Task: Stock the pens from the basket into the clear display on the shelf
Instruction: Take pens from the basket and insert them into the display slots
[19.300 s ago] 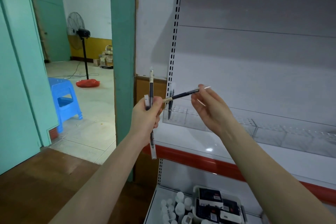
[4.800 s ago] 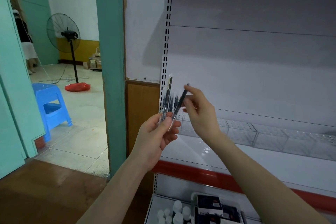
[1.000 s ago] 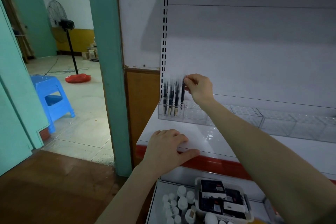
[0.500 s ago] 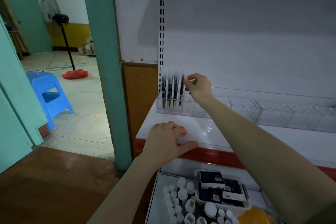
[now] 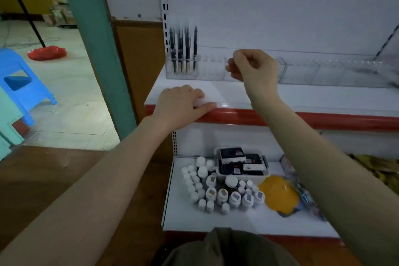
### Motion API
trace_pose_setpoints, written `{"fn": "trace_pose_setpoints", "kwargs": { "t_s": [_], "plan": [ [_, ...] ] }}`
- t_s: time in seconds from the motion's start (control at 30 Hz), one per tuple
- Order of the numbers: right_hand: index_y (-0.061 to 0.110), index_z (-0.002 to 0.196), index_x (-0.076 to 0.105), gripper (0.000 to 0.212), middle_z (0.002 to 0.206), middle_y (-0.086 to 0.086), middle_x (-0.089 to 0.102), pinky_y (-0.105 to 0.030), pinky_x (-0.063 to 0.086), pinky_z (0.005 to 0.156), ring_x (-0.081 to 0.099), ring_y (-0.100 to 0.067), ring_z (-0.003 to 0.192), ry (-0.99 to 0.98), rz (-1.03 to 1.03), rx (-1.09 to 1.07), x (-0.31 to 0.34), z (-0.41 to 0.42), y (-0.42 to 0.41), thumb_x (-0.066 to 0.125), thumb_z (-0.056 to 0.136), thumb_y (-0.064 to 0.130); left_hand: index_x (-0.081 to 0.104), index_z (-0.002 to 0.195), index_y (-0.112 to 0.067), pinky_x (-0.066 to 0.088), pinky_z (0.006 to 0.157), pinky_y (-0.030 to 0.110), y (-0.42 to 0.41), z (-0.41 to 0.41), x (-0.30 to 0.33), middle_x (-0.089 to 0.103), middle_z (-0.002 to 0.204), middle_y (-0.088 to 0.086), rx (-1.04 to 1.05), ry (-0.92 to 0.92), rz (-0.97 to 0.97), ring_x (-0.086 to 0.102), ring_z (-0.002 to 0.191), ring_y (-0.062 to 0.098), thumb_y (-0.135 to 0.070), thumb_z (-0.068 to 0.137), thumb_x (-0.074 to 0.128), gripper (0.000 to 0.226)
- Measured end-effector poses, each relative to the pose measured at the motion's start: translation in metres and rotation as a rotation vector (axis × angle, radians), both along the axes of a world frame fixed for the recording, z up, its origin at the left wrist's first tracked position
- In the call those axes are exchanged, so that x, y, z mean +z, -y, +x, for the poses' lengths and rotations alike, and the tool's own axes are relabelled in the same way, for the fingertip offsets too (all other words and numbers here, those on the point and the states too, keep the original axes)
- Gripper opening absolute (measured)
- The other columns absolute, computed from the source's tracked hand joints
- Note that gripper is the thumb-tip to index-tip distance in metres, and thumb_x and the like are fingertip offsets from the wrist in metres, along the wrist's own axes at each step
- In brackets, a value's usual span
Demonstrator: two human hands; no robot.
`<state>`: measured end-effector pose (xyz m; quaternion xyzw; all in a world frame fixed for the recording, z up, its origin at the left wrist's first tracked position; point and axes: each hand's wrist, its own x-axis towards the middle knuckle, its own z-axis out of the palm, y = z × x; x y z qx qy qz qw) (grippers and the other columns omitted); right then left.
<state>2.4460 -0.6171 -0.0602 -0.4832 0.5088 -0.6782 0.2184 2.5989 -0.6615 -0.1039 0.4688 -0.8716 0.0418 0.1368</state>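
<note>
We are seeing four dark pens (image 5: 183, 49) standing upright in the leftmost compartment of the clear display (image 5: 212, 69), which is sitting along the back of the white shelf (image 5: 313, 99). The other compartments of the display, running to the right, are showing no pens.

Our left hand (image 5: 180, 104) is lying palm down on the shelf's front left corner, fingers relaxed and the thumb stretching along the red front edge (image 5: 302, 119). Our right hand (image 5: 251, 66) is hanging in front of the display, just right of the pens and apart from them, with its fingers curled in loosely; we cannot tell whether it is pinching anything.

On the lower shelf (image 5: 216, 220) we are counting one white basket (image 5: 241, 163) holding dark boxes, a cluster of many small white bottles (image 5: 216, 190) too crowded to count surely, and one yellow round object (image 5: 278, 193) just beside them. To the left, one teal post (image 5: 95, 39) is bounding the shelf, with one blue stool (image 5: 19, 84) and one red bag (image 5: 46, 53) on the tiled floor beyond it.
</note>
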Motion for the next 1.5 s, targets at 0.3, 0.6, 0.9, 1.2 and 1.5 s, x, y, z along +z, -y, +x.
{"fn": "trace_pose_setpoints", "kwargs": {
  "t_s": [0.3,0.6,0.9,1.2,1.5],
  "plan": [
    [0.007,0.084,0.064,0.01,0.072,-0.004,0.069,-0.024,0.057,0.066,0.067,-0.012,0.065,-0.125,0.434,0.222,-0.111,-0.05,-0.131,0.057,0.091,0.007,0.065,0.079,0.004,0.042,0.067,0.026,-0.08,-0.03,-0.081,0.065,0.073,0.014,-0.476,-0.72,-0.398,0.052,0.073,0.015,-0.008,0.088,0.054,0.019],
    [-0.008,0.087,0.063,0.014,0.075,-0.016,0.063,-0.018,0.051,0.054,0.058,-0.015,0.059,0.001,0.93,-0.082,-0.328,-0.112,-0.185,0.055,0.091,0.002,0.065,0.084,-0.002,0.047,0.069,0.042,-0.139,-0.081,-0.318,0.065,0.08,0.013,-0.281,-0.359,0.667,0.059,0.075,0.027,-0.013,0.091,0.051,0.018],
    [-0.013,0.086,0.065,0.026,0.08,-0.021,0.066,-0.036,0.056,0.074,0.063,-0.022,0.065,-0.134,1.428,-0.044,-0.517,-0.133,-0.204,0.052,0.093,0.008,0.054,0.116,-0.004,0.041,0.082,0.031,-0.155,-0.109,-0.483,0.054,0.115,0.011,-0.253,0.105,0.888,0.054,0.105,0.026,-0.018,0.095,0.05,0.026],
    [0.007,0.066,0.044,0.03,0.066,-0.01,0.044,-0.025,0.034,0.051,0.043,-0.022,0.058,-0.382,1.637,0.237,-0.585,-0.128,-0.187,0.054,0.094,0.015,0.031,0.139,-0.002,0.042,0.095,0.037,-0.14,-0.144,-0.557,0.046,0.129,0.017,-0.374,0.38,0.921,0.045,0.117,0.031,-0.031,0.091,0.057,0.062],
    [0.011,0.055,0.037,0.04,0.056,-0.007,0.042,-0.027,0.039,0.053,0.042,-0.021,0.052,-0.236,1.669,0.193,-0.592,-0.126,-0.182,0.061,0.086,0.011,0.047,0.104,-0.005,0.036,0.062,0.029,-0.136,-0.144,-0.562,0.052,0.096,0.013,-0.321,0.348,1.07,0.05,0.079,0.023,-0.019,0.094,0.052,0.018]
  ]
}}
